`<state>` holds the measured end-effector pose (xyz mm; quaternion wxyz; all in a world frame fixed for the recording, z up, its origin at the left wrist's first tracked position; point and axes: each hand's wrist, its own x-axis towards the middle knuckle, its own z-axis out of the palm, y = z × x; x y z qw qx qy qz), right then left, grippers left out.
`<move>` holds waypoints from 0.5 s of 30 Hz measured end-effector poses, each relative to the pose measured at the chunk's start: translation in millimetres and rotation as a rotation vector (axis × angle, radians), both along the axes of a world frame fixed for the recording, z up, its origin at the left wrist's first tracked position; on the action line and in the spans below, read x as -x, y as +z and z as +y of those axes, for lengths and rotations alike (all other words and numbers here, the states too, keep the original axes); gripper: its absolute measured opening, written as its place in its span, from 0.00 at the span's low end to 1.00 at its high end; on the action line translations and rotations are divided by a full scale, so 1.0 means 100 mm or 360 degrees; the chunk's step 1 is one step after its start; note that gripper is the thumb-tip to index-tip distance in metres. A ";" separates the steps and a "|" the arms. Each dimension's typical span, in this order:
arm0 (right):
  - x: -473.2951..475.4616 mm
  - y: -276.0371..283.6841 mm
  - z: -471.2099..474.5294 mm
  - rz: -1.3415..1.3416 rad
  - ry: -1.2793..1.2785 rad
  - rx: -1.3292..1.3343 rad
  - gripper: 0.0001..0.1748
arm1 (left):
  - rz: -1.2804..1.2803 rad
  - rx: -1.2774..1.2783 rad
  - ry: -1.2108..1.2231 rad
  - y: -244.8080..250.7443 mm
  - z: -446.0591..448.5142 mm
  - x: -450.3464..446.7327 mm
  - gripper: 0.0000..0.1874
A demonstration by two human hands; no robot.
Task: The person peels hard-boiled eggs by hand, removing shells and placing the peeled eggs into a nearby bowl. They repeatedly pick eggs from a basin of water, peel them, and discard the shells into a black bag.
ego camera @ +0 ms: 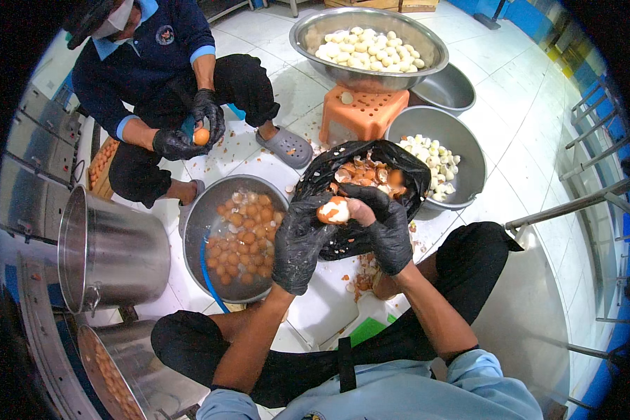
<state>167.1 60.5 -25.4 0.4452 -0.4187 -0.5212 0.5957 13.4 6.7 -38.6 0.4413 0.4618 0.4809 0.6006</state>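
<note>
A partly peeled brown egg (334,210) rests between the fingers of my left hand (300,241), which wears a black glove. My right hand (386,226), gloved too but with a bare thumb, touches the egg's right side. Both hands are over the near edge of a black plastic bag (315,173) filled with broken eggshells (365,172). Left of my left hand, a round grey basin (193,220) holds many brown eggs in water, with a blue hose over its rim. Beyond the bag to the right, another grey basin (472,157) holds peeled eggs (434,160).
A large steel bowl of peeled eggs (370,50) is above an orange stool (365,113). A co-worker (147,79) holds a brown egg (201,136) at the upper left. Steel pots (128,247) stand at left; shell bits litter the floor. A metal rail (567,205) is at right.
</note>
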 end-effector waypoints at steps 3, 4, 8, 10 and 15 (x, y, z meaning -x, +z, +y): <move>0.00 0.00 -0.02 -0.0079 0.0109 0.0076 0.15 | -0.0004 0.0076 0.0009 0.01 0.04 0.01 0.24; 0.01 -0.01 -0.02 -0.0139 0.0096 0.0003 0.15 | 0.0082 0.0106 -0.0007 0.02 0.04 0.04 0.24; -0.01 -0.02 0.00 -0.0307 0.0066 -0.0092 0.15 | 0.0107 0.0156 -0.0086 0.08 0.04 0.12 0.23; -0.02 -0.01 0.01 -0.0229 0.0081 -0.0043 0.15 | 0.0049 0.0198 -0.0128 0.11 0.04 0.15 0.24; -0.03 -0.03 0.02 -0.0228 0.0044 0.0053 0.16 | 0.0118 0.0197 -0.0196 0.11 0.04 0.18 0.26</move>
